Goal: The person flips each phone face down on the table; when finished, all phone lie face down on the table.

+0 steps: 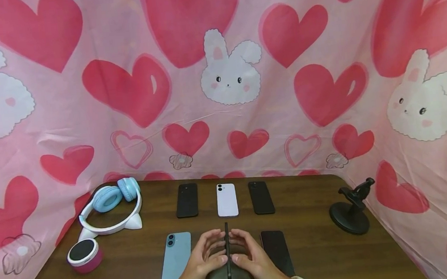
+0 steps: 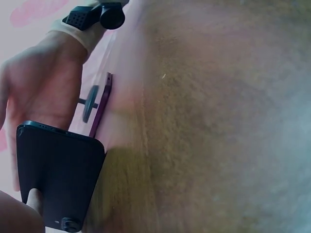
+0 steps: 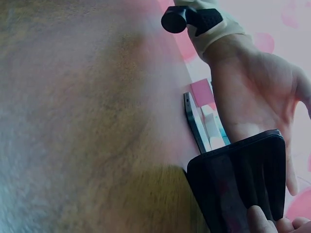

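Note:
A black phone (image 1: pixel 228 249) stands upright on its long edge, seen edge-on in the head view, between my two hands. My left hand (image 1: pixel 199 263) has its thumb and fingertips against the back; the left wrist view shows that plain black back (image 2: pixel 58 170) with a camera lens low down. On the screen side, my right hand (image 1: pixel 257 262) holds it with thumb and fingertips, and the glossy dark screen (image 3: pixel 238 179) faces the right wrist camera. A light blue phone (image 1: pixel 176 256) lies left of the hands, a dark phone (image 1: pixel 279 251) with a reddish edge to the right.
Behind lie a black phone (image 1: pixel 187 200), a pale lilac phone (image 1: pixel 227 199) and another black phone (image 1: pixel 261 197). White-and-blue cat-ear headphones (image 1: pixel 112 228) and a pink round speaker (image 1: pixel 84 256) stand left; a black stand (image 1: pixel 350 217) is right. A heart-patterned cloth (image 1: pixel 186 93) encloses the wooden table (image 1: pixel 314 238).

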A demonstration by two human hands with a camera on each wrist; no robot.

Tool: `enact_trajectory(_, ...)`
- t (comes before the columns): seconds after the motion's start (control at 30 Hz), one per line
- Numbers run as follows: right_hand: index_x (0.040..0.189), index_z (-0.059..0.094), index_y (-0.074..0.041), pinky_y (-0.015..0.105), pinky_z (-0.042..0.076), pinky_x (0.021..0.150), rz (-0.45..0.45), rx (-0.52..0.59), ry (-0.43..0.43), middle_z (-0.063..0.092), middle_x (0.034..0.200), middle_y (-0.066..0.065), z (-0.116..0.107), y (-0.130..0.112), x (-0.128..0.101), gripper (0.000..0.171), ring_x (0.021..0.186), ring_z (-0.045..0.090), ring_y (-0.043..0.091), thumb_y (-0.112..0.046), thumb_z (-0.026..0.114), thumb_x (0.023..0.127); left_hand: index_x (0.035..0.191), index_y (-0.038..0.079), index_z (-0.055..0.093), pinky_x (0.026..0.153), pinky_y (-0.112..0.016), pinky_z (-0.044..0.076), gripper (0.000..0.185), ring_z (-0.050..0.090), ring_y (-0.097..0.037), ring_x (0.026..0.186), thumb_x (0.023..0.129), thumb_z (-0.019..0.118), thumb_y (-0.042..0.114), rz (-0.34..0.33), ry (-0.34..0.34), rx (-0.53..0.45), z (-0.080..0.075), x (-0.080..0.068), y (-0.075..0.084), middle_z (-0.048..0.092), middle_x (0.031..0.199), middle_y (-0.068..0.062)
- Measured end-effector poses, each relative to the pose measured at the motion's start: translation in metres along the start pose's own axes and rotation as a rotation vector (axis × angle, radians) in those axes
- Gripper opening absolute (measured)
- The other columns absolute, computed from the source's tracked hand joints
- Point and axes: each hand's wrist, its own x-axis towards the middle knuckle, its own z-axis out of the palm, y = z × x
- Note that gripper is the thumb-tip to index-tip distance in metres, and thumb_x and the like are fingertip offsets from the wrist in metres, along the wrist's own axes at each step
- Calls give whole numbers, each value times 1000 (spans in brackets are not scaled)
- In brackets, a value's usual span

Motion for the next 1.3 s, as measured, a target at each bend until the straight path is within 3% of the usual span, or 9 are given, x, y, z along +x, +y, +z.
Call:
enact_trajectory(0.1,154,25,4,18,39,111,-10,8,-5,33,157,29,0,-1,-1,58,142,43,20,-11,49,103,151,-6,23,111,-25,46,65,40,-39,143,99,57,14,-4,-9,-7,0,-2,-1,32,158,-29)
enact_trajectory(0.33,153,23,5,15,42,106,9,60,23,31,157,31,1,-4,-1,58,146,32,46,-10,48,104,149,-10,23,109,-20,46,64,40,-40,142,99,56,11,38,-36,-22,-3,1,-3,32,157,-33)
enact_trajectory(0.53,154,20,6,15,42,105,62,122,57,27,159,30,2,-5,0,60,147,32,39,-11,48,103,150,-9,23,108,-20,45,65,37,-42,144,100,56,14,16,-55,-9,-2,4,-2,34,157,-31)
enact_trajectory(0.8,155,12,6,23,39,108,110,242,88,22,161,29,-2,-3,3,65,146,33,31,-14,46,103,151,-3,27,107,-31,43,64,39,-42,144,100,56,23,-53,-53,63,-4,6,-3,40,157,-26)
enact_trajectory(0.93,155,12,8,24,39,109,144,248,119,24,161,30,-4,3,2,66,146,33,33,-15,47,103,148,-5,30,109,-43,44,66,41,-46,141,98,60,25,-97,15,128,-4,3,-7,42,154,-29)
enact_trajectory(1.13,154,16,8,32,40,111,201,216,163,27,160,31,-5,6,0,68,144,36,35,-18,51,102,143,-2,41,105,-54,47,67,52,-39,131,91,70,30,-203,226,278,-5,-2,-9,50,148,-24)
enact_trajectory(1.2,153,18,8,37,40,113,213,199,171,28,159,30,-5,6,1,68,144,36,37,-19,52,102,143,-2,42,104,-54,48,69,53,-38,129,90,71,30,-226,249,294,-5,-2,-9,50,147,-25)
enact_trajectory(1.3,152,22,8,41,42,112,233,162,174,31,158,30,-4,7,2,67,143,38,39,-20,54,102,145,-4,39,103,-54,48,71,52,-38,130,90,70,30,-233,229,278,-6,-3,-11,47,149,-27)
